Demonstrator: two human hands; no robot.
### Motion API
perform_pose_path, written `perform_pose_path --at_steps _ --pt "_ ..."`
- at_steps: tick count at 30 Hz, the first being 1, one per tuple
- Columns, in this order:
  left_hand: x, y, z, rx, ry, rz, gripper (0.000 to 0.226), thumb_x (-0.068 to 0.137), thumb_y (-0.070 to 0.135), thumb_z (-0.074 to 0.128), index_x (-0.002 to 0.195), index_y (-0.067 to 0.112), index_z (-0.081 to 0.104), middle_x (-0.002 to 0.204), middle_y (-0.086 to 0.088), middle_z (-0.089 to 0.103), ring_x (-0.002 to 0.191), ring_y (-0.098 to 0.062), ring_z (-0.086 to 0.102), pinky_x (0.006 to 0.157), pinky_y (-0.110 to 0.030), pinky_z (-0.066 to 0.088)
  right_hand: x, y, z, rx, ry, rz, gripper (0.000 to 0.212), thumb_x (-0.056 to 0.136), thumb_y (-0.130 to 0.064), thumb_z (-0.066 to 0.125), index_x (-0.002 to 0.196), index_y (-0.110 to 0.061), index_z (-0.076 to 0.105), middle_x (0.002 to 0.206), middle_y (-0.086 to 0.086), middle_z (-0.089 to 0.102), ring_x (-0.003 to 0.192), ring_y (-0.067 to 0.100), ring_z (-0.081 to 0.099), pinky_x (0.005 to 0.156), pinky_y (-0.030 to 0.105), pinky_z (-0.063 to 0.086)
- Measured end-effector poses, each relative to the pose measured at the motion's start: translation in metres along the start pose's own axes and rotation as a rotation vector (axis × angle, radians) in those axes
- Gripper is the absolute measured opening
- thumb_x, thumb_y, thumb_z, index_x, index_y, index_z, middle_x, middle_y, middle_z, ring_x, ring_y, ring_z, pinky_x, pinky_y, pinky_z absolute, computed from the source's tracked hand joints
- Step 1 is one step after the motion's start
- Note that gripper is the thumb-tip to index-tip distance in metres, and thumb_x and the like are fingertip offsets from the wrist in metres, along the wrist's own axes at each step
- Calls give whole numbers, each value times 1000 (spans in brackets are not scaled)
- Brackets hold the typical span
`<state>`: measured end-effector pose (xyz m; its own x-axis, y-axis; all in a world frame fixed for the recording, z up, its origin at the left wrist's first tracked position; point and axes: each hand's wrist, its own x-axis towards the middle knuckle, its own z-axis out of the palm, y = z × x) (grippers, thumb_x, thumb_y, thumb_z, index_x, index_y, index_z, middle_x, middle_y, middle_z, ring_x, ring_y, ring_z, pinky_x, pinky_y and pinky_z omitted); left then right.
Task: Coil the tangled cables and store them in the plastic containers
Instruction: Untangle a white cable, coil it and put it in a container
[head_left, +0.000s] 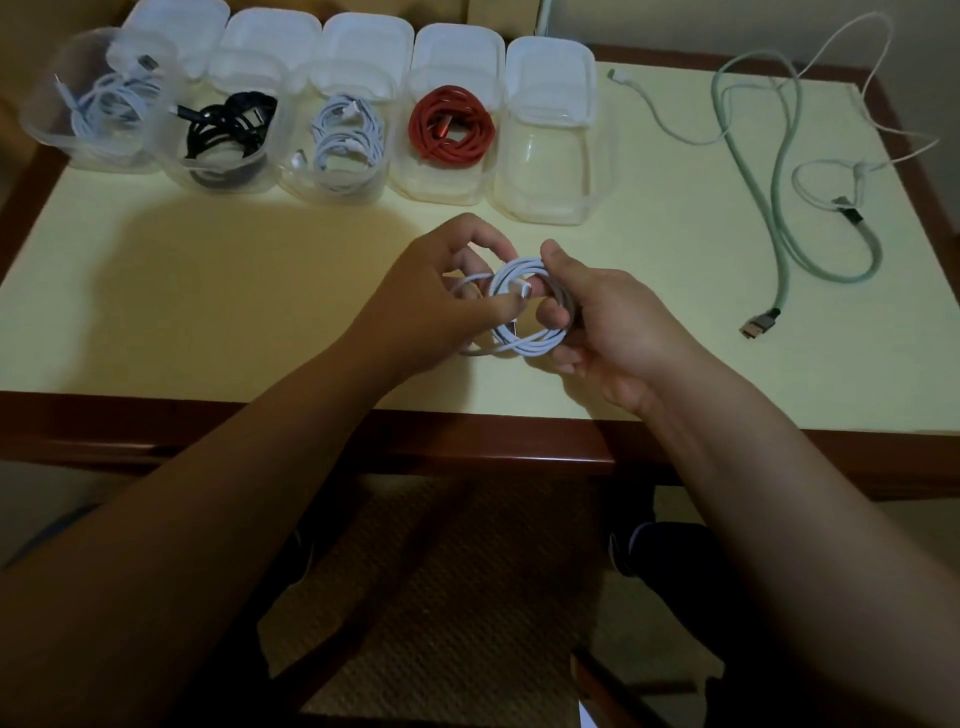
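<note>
- Upper left of the frame: row of five clear plastic containers (78, 140) holding, in turn, a white coil (111, 106), black coil (228, 127), white coil (345, 137), red coil (451, 122); fifth container (550, 176) with no cable.
- Centre: left hand (431, 301) pinching the end of the white cable (524, 306).
- Just right of it: right hand (597, 322) gripping the coiled loops above the table (208, 291).
- Upper right: loose green cable (779, 208) tangled with thin white cable (670, 130).

A pale yellow table (208, 291) with a dark wooden edge carries five plastic containers (550, 171) in a row. Loose cables (779, 171) lie on its right side.
</note>
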<state>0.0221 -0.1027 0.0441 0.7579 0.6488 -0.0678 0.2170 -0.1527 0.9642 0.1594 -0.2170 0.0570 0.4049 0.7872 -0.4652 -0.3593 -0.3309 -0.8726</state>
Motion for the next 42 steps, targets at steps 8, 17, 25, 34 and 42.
perform_pose_path --at_steps 8,17,25,34,42 --pt "-3 -8 10 38 192 230 29 87 25 82 116 21 78 121 7 72 116 -6 65 100 -27 50 0 -6 -2 18 -14 -13 38 107 -42 53 88 -12 66 58 -1 42 44 11 35 47 25 21" --pt "9 -4 -14 -210 425 218 23 82 16 85 101 5 78 90 -14 78 81 -37 72 63 -36 57 -1 26 29 -432 -94 -149 44 106 -40 57 75 -13 72 45 -10 46 36 4 33 40 18 27" --pt "-1 12 -17 -115 133 331 22 77 13 89 96 16 79 89 6 80 82 -15 73 74 -40 56 -2 16 26 -132 -326 212 87 97 -82 23 75 -5 58 59 5 46 40 12 30 41 21 32" --pt "-7 18 -40 39 11 122 55 56 34 100 103 20 75 104 5 75 94 -25 72 74 -46 61 12 11 15 339 -535 245 12 93 -21 54 87 -12 59 64 -2 55 40 1 34 44 17 40" --pt "-10 11 -49 156 -58 -12 25 76 11 90 98 16 81 82 -1 79 68 -15 75 61 -28 61 5 -6 17 -218 -371 132 16 96 1 57 104 -6 69 78 14 61 47 8 50 56 23 58"
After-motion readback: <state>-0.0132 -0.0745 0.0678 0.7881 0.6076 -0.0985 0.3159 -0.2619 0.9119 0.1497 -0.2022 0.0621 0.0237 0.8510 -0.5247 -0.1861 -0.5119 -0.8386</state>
